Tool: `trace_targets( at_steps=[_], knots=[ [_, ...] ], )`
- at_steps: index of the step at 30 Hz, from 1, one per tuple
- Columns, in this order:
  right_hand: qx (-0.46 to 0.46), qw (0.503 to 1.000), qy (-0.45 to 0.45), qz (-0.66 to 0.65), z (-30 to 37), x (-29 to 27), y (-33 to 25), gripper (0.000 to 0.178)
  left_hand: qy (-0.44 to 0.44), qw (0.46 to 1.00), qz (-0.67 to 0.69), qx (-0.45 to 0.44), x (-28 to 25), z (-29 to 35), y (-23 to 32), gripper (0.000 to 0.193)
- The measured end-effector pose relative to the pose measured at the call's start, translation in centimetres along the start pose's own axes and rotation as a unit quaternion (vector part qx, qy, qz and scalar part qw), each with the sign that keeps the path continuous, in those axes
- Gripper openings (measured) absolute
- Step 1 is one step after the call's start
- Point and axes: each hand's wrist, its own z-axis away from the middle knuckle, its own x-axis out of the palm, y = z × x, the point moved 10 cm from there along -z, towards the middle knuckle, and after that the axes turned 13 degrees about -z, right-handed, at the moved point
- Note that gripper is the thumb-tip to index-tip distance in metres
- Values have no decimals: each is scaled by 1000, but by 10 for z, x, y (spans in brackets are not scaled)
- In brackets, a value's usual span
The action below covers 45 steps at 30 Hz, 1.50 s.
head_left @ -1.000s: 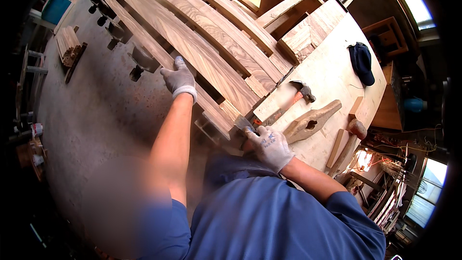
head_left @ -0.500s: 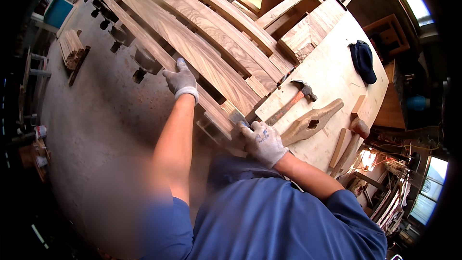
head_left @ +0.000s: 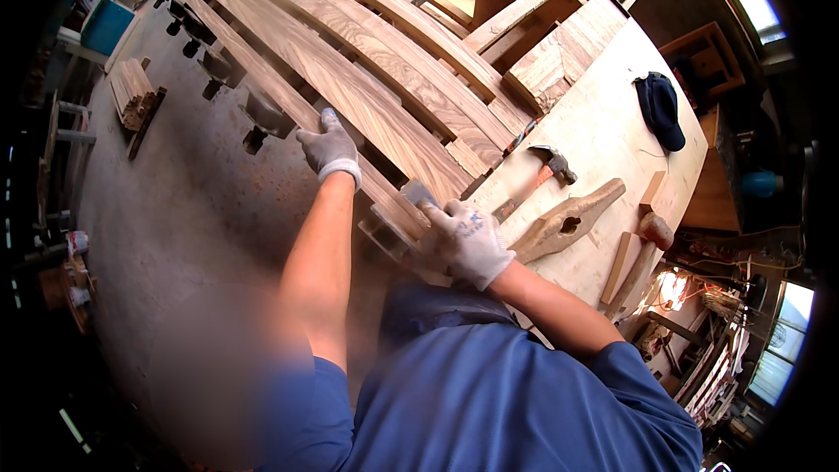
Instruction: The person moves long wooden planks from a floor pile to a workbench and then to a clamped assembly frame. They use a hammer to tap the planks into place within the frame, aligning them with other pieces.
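Long curved wooden slats (head_left: 367,96) lie side by side and run from the upper left down to the bench edge. My left hand (head_left: 329,147), in a grey glove, lies flat on the nearest slat (head_left: 262,79) partway along it. My right hand (head_left: 468,240), also gloved, grips the near end of that slat (head_left: 393,205) where a small wooden block (head_left: 384,232) sits under it. Both forearms reach up from my blue-shirted body.
A claw hammer (head_left: 537,177) and a shaped wooden piece with a hole (head_left: 568,223) lie on the pale plywood bench (head_left: 603,131) right of my hand. A dark cap (head_left: 660,109), a wooden mallet (head_left: 642,253) and clamps (head_left: 262,118) along the slats are nearby.
My right hand has shifted slightly left along the slat end. My left hand stays pressed on the slat.
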Motion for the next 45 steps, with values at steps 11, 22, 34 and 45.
trace_targets(
  at_steps=[11,22,34,45],
  knots=[
    [20,999,37,-3,54,-22,52,39,-12,1000,2,-3,1,1,1,69],
    [-5,998,29,51,57,-17,53,40,-15,1000,5,2,1,1,2,70],
    [14,996,-60,71,50,-5,61,67,-8,1000,7,2,2,0,0,72],
    [28,994,-66,86,16,2,42,52,-5,1000,18,4,1,2,2,70]
  ],
)
